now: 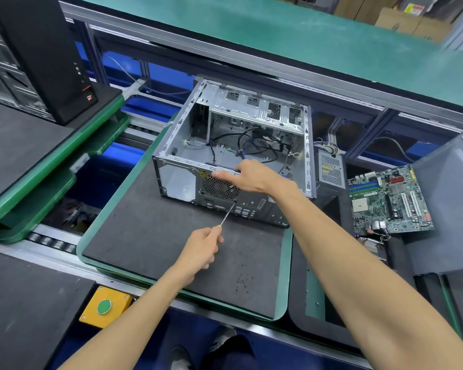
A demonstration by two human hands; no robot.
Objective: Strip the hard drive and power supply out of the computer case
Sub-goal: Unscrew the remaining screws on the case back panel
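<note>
An open grey computer case [187, 124] lies on a dark foam pallet [150, 236], its rear panel facing me. Loose black and blue cables [254, 148] lie inside. My left hand [202, 249] grips a screwdriver [227, 216] with a yellow handle, its tip set against the rear panel just below the round fan grille [218, 188]. My right hand [247, 176] rests on the case's upper rear edge, with the fingers laid flat over the grille's top. A grey power supply [330, 172] stands outside the case to its right. I cannot make out a hard drive.
A green motherboard [388, 201] lies to the right beside a grey side panel [444, 204]. A black tower [38, 54] stands at far left on another pallet. A yellow box with a green button [104, 307] sits at the conveyor's front rail.
</note>
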